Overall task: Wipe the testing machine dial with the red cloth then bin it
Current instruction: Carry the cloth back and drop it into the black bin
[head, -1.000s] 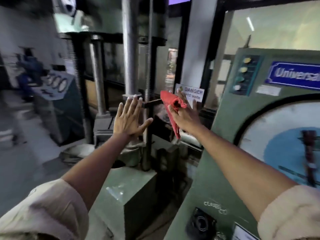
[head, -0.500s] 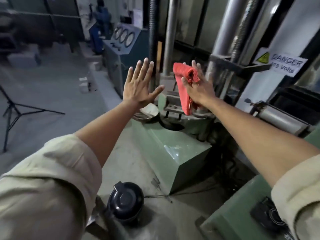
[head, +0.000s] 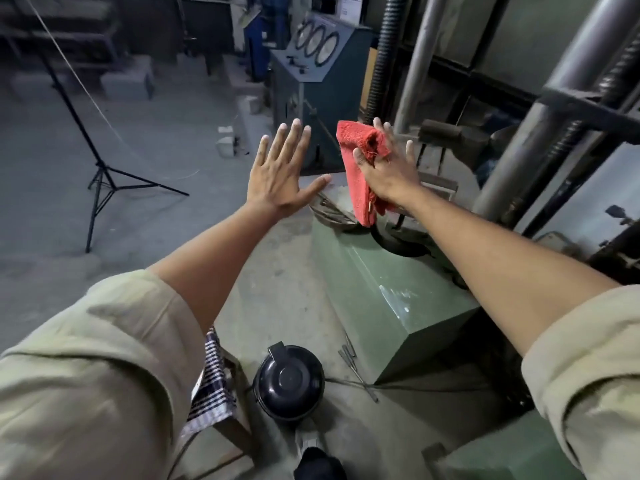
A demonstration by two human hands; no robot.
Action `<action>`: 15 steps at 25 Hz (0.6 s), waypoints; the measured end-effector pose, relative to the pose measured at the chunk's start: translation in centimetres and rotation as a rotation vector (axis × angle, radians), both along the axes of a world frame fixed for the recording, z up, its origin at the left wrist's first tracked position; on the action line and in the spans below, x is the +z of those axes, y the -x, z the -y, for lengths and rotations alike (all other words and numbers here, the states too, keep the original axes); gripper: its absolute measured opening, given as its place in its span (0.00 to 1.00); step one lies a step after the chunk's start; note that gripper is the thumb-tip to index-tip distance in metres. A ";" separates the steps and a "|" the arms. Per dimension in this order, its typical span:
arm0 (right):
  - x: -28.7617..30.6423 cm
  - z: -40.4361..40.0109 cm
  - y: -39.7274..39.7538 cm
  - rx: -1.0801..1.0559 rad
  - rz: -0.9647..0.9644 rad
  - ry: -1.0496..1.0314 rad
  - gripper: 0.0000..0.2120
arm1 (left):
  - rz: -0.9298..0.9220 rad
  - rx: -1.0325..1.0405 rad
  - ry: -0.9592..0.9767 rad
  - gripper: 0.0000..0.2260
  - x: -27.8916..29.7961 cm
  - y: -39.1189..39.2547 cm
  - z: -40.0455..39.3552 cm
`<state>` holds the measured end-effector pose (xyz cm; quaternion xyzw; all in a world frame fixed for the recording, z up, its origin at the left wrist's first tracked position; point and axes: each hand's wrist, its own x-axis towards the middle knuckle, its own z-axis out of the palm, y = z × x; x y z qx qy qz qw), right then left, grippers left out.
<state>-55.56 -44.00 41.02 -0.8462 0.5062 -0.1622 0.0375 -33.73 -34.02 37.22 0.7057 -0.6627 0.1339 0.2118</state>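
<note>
My right hand is raised in front of me and grips the red cloth, which hangs folded down past my palm. My left hand is held up beside it, palm forward, fingers spread, holding nothing. A black round bin with a lid stands on the floor below, between my arms. The testing machine's big dial is out of view; only a green corner of its cabinet shows at the bottom right.
A green machine base with steel columns fills the right. A blue-green console with three gauges stands behind my hands. A black tripod is on the grey floor at left. A checked cloth lies on a stool.
The view has swung left and down, away from the dial cabinet; the bin has come into sight. Both hands stay raised, the right still gripping the cloth.
</note>
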 end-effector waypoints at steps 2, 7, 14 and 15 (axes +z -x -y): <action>-1.2 1.1 -1.3 0.007 -0.008 -0.020 0.36 | -0.040 0.031 -0.016 0.46 -1.3 -1.1 0.7; -8.6 3.9 -4.4 0.063 -0.037 -0.192 0.35 | -0.082 0.070 -0.129 0.45 -9.1 -2.9 2.4; -29.6 3.0 -5.5 0.306 -0.221 -0.576 0.32 | -0.166 0.158 -0.364 0.46 -26.5 -5.7 1.6; -33.0 2.1 -5.4 0.325 -0.247 -0.615 0.33 | -0.171 0.163 -0.399 0.47 -29.3 -5.9 1.1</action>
